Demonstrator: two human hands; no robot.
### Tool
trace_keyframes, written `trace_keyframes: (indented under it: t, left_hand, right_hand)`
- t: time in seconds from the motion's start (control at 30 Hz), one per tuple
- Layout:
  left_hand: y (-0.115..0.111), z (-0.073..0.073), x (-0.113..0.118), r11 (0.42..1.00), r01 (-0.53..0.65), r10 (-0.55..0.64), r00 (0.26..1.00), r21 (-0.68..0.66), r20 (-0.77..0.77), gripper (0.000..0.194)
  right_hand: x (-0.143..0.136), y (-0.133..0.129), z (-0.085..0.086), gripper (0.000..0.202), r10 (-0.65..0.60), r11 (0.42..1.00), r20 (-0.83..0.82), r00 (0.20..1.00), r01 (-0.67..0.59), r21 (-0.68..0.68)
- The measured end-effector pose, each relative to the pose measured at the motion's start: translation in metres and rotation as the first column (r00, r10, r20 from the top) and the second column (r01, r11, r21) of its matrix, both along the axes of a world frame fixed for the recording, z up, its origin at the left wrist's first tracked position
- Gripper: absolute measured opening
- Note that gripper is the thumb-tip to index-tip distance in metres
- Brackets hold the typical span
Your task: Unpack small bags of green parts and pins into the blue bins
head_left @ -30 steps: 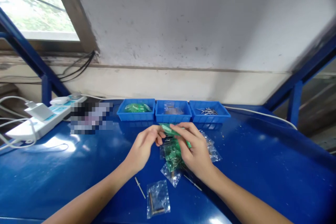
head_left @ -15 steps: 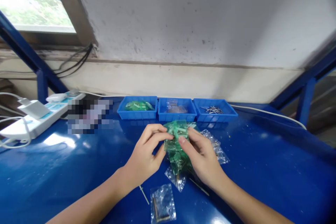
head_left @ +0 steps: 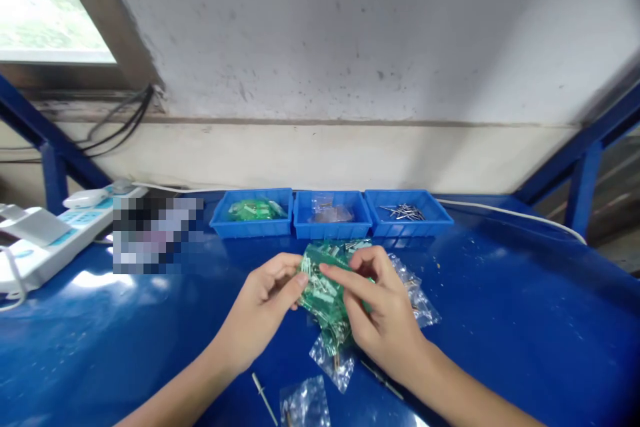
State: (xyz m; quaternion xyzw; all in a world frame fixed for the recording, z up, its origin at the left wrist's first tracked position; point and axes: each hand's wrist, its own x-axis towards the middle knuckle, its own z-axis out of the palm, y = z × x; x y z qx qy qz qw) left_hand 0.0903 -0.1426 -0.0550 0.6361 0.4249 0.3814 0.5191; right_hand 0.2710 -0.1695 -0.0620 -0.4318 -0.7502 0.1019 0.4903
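Observation:
My left hand (head_left: 270,303) pinches the left edge of a green plastic bag (head_left: 323,297) between thumb and fingers. Small pale, rod-like pieces show through the bag. Over its face reaches my right hand (head_left: 380,300), index finger stretched out and touching the plastic, thumb apart from it, other fingers bent. More green bags (head_left: 335,333) lie under and behind the held one, partly covered. A clear bag (head_left: 334,363) with brownish pieces pokes out below, and another clear bag (head_left: 417,293) lies right of my right hand.
Behind my hands stand three blue bins: the left bin (head_left: 253,229) with green bags, the middle bin (head_left: 333,231) with clear bags, the right bin (head_left: 410,228) with metal pins. Nearer lie a pop rivet (head_left: 264,399) and a clear bag (head_left: 306,403). A power strip (head_left: 75,240) sits left.
The green bag has turned and now lies tilted in my left hand's pinch. My right thumb has left its face, and my right index finger now reaches across it. The view has shifted slightly.

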Motion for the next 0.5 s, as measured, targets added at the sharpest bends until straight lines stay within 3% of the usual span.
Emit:
trace_keyframes:
  t: [0.07, 0.13, 0.23, 0.3, 0.4, 0.43, 0.5]
  left_hand:
    - [0.001, -0.003, -0.002, 0.969, -0.097, 0.123, 0.987, 0.228, -0.103, 0.008]
    - [0.000, -0.007, -0.005, 0.861, -0.110, 0.213, 0.965, 0.496, -0.156, 0.011]
    - [-0.005, -0.011, -0.007, 0.680, 0.030, 0.207, 0.951, 0.733, -0.231, 0.026]
    - [-0.008, -0.012, -0.007, 0.625, 0.097, 0.194, 0.942, 0.774, -0.275, 0.032]
    - [-0.010, -0.010, -0.007, 0.685, 0.082, 0.215, 0.927, 0.724, -0.308, 0.030]
    - [-0.009, -0.009, -0.008, 0.731, 0.061, 0.206, 0.930, 0.679, -0.305, 0.026]
    - [-0.006, -0.008, -0.009, 0.848, 0.039, 0.113, 0.961, 0.529, -0.253, 0.017]
  right_hand:
    - [0.000, -0.002, 0.007, 0.026, -0.024, 0.995, -0.042, 0.999, 0.020, -0.095]
    - [0.000, -0.004, 0.013, 0.014, 0.029, 0.974, -0.083, 0.996, -0.047, -0.222]
    - [-0.002, -0.007, 0.018, 0.021, 0.152, 0.925, -0.186, 0.971, -0.206, -0.319]
    - [-0.003, -0.006, 0.016, 0.029, 0.139, 0.920, -0.221, 0.965, -0.208, -0.331]
    - [-0.002, -0.003, 0.009, 0.020, 0.061, 0.950, -0.162, 0.985, -0.107, -0.293]
    - [0.000, -0.001, 0.005, 0.017, 0.058, 0.966, -0.115, 0.992, -0.085, -0.245]
    - [0.005, 0.002, -0.001, 0.030, 0.082, 0.988, 0.023, 0.996, -0.079, -0.131]
